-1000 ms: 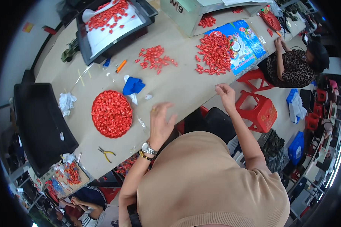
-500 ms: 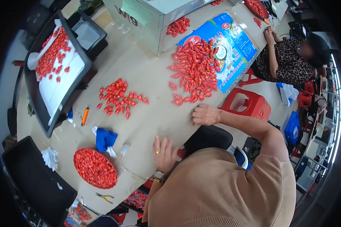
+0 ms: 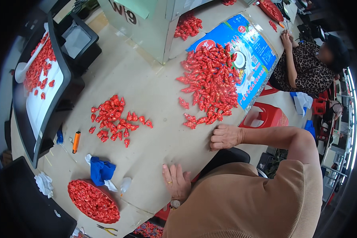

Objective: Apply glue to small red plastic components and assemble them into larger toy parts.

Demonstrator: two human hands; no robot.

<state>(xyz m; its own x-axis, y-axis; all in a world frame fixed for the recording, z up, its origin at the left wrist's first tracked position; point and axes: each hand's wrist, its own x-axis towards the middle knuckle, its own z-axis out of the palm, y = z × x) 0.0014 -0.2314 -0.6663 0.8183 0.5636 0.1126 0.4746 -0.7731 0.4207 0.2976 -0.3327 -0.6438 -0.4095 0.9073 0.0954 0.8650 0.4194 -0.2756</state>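
Note:
My left hand [image 3: 176, 181] lies flat on the table's near edge, fingers stretched out, holding nothing. A ring and a wristwatch show on it. My right hand [image 3: 226, 137] rests as a loose fist on the same edge, farther right, with no object showing in it. Just beyond it spreads a large pile of small shiny red pieces [image 3: 210, 81], partly on a blue printed cardboard sheet [image 3: 254, 81]. A smaller group of the red pieces [image 3: 111, 113] lies left of centre. Neither hand touches the pieces.
At lower left stand a red bowl [image 3: 93, 202] of red pieces, a blue cloth [image 3: 102, 170], yellow-handled pliers [image 3: 107, 229] and an orange cutter [image 3: 76, 142]. A tilted black tray [image 3: 73, 79] stands left, a metal box [image 3: 146, 35] at the back. A co-worker [image 3: 305, 65] sits far right.
The view has shifted, so the table and its things sit lower in the picture. Both hands keep their places on the table edge, and the piles look unchanged.

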